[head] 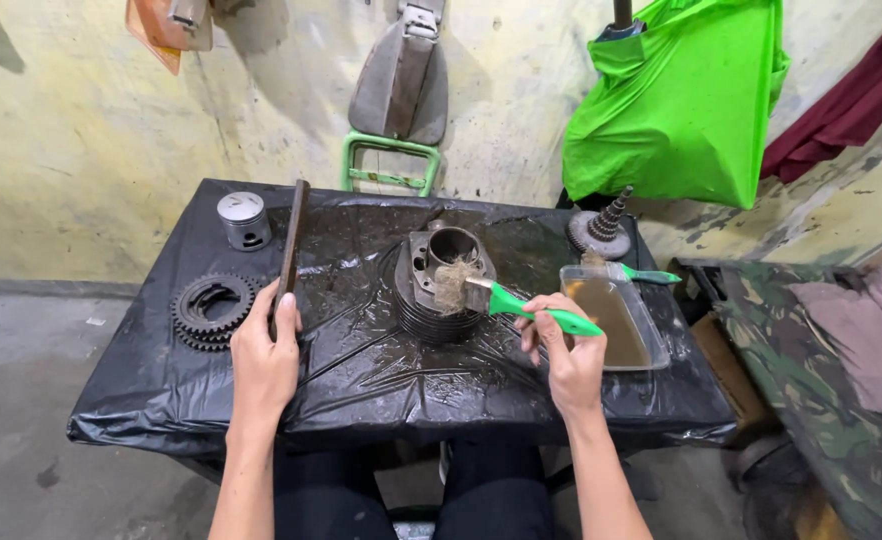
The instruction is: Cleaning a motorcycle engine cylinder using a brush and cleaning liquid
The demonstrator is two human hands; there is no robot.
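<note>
Right hand [566, 345] first: it's closed around the green handle of a paintbrush [521, 308], thumb on top, fingers curled under; the brush's long axis runs from my right hand up and to the left, and its frayed, dirty bristles are touching the near top rim of the finned engine cylinder [441, 285]; left hand [266, 350] is wrapped on the lower end of a long, flat brown bar [291, 250], which points nearly straight away from me, tilted a touch to the right, its far end near the back of the table.

So the cylinder sits dead centre, ahead of me and between both hands, bore facing up and slightly away; my right hand is the nearer one, already joined to it through the brush; the left is off to the side, apart from it.

Round about: a silvery piston [243, 220] stands at the far left; dark toothed gears [209, 308] lie stacked just left of my left hand; a clear tray [651, 345] of brownish liquid sits just right of my right hand, a second green-handled brush [646, 273] resting across its far end; a stepped gear shaft [604, 228] stands behind that.

Surface is a small table under crinkled, wet-looking black plastic sheet [381, 370]; beyond it a stained yellowish wall, a bright green bag [681, 110] hanging at right, camouflage cloth [821, 360] low on the right.
</note>
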